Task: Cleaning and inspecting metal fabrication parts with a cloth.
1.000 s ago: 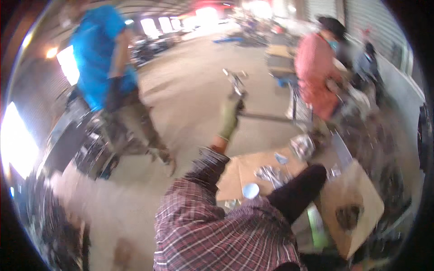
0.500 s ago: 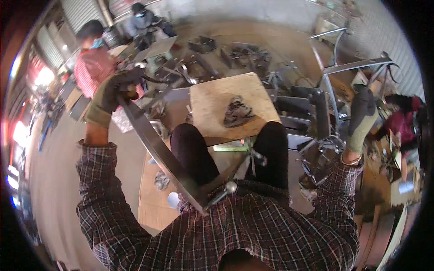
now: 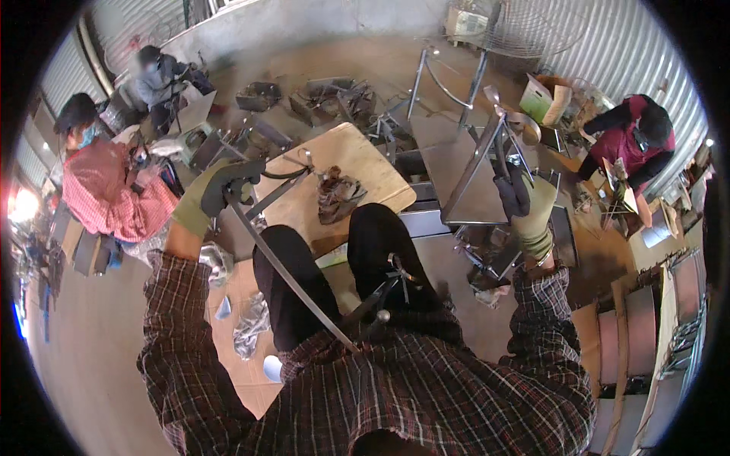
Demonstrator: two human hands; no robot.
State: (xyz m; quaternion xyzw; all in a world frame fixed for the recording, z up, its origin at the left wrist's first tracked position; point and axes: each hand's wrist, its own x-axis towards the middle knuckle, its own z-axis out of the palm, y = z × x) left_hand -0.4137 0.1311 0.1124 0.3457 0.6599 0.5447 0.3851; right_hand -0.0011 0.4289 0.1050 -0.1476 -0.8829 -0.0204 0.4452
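Observation:
My gloved left hand [image 3: 228, 190] is closed around one end of a metal frame with a long flat bar [image 3: 285, 262]. The bar slants down to my lap, and thin curved rods branch off near the hand and over my thigh. On the right, my gloved right hand [image 3: 525, 199] is wrapped round part of a second metal frame [image 3: 480, 166], held up with its legs pointing away from me. Between the hands, a crumpled dark rag [image 3: 338, 196] lies on a wooden board [image 3: 380, 171] just beyond my knees.
Several metal frames and parts [image 3: 331, 99] lie on the floor ahead. One person in a red checked shirt [image 3: 114, 190] sits at left, another in grey [image 3: 156, 83] behind. At right, a person in maroon [image 3: 646, 152] bends over. Stacked panels [image 3: 635, 334] stand at lower right.
My view has swung right, bringing the person in maroon into sight. The right-hand frame has turned and come inward with its hand. My left hand still grips its frame.

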